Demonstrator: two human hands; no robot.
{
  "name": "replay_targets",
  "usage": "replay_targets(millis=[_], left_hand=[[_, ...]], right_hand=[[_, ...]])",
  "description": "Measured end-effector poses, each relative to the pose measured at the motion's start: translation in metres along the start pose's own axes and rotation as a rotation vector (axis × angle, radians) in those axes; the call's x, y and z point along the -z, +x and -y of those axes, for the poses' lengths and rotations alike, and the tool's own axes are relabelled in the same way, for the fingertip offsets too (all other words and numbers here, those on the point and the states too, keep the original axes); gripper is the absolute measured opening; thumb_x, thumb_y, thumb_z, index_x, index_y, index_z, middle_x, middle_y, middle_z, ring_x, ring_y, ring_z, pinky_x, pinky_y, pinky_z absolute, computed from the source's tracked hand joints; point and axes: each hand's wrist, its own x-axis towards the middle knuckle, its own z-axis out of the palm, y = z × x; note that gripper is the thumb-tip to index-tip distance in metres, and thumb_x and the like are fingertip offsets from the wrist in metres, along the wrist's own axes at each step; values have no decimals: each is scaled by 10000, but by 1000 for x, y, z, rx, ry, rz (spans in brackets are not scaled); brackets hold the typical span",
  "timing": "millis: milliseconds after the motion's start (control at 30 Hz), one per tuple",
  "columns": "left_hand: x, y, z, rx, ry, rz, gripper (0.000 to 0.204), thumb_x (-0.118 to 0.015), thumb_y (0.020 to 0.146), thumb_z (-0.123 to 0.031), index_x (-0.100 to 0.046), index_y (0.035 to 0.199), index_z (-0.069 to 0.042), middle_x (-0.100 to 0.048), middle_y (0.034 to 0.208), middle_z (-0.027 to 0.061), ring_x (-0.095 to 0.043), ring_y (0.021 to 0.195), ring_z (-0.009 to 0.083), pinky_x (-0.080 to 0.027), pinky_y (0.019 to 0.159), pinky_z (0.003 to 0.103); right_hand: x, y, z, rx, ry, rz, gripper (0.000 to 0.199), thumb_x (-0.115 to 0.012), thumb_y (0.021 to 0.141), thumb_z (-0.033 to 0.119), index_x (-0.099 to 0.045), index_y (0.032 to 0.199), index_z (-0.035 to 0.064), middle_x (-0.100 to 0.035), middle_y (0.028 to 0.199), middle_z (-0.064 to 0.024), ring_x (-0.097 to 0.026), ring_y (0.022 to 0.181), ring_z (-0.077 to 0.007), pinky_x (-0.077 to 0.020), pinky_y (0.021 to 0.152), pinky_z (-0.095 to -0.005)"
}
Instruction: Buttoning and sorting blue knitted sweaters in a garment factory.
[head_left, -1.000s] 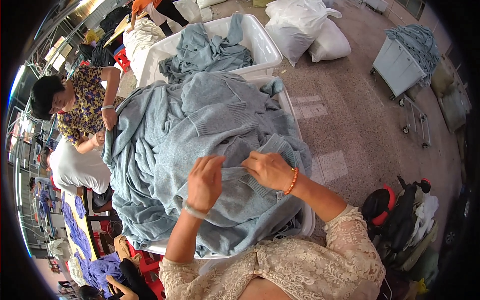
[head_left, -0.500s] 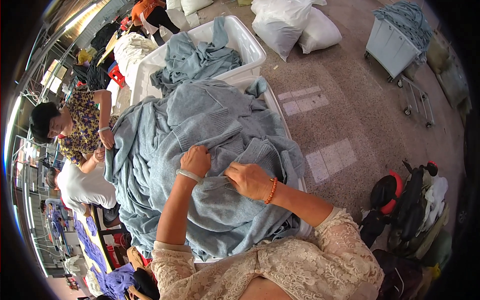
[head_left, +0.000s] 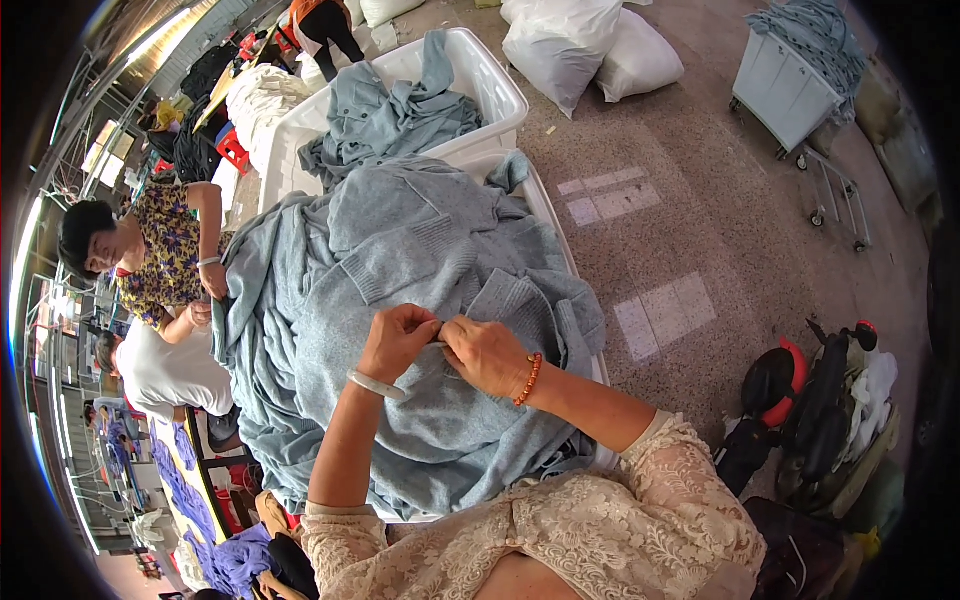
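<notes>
Our left hand (head_left: 393, 343) and right hand (head_left: 490, 358) meet, fingers (head_left: 418, 318) clamped on a blue-grey knit cardigan (head_left: 430, 425) atop a heaped white tub (head_left: 546, 203).

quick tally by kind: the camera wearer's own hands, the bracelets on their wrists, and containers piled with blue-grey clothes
Hands: 2 (left hand, right hand)
Bracelets: 2 (white bangle, orange beads)
Containers of blue-grey clothes: 3 (near tub, far tub, wheeled bin)
Total: 7
</notes>
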Motion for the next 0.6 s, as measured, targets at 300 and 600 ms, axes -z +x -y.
replay_targets(millis=[300, 600], left_hand=[[2, -19, -15, -31, 30, 94, 231, -670, 807, -97, -630, 987, 41, -664, 864, 68, -608, 739, 99, -498, 688, 247], [9, -13, 29, 8, 67, -49, 202, -669, 800, -122, -674, 934, 28, -686, 832, 70, -610, 728, 94, -482, 668, 231]], right_hand=[[-2, 0, -3, -33, -43, -33, 195, -585, 835, 103, -489, 973, 4, -572, 786, -142, -632, 732, -308, -529, 625, -374], [-7, 4, -12, 0, 102, -9, 211, -583, 844, 98, -568, 1016, -23, -591, 893, -166, -630, 788, -315, -528, 677, -381]])
